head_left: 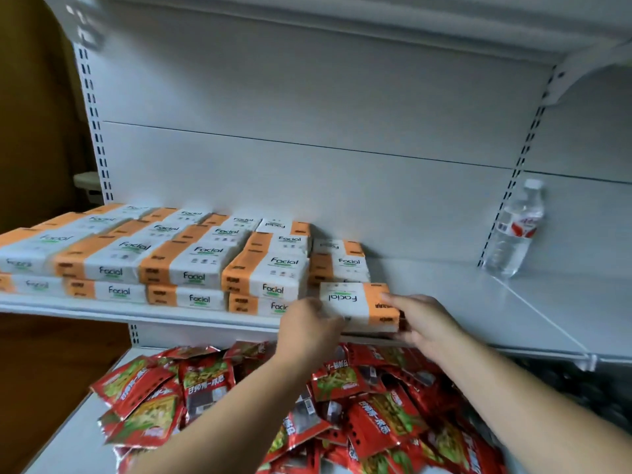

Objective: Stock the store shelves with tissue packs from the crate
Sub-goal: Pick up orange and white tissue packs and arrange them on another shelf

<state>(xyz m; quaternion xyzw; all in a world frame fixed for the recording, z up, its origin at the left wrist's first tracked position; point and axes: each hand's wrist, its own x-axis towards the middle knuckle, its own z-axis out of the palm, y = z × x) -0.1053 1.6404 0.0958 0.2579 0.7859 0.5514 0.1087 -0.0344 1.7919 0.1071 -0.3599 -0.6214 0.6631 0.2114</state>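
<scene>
A white and orange "Facial" tissue pack [355,301] lies at the front edge of the white shelf [478,302], its print upside down to me. My left hand [309,328] grips its left end and my right hand [422,323] grips its right, orange end. It sits just right of the stocked tissue packs [164,258], which lie in rows two layers high across the shelf's left half. The crate is not in view.
A clear water bottle [514,230] with a red label stands at the back right of the shelf. Bare shelf lies between it and the packs. On the lower shelf sits a heap of red snack bags [307,405]. Another shelf [444,25] hangs overhead.
</scene>
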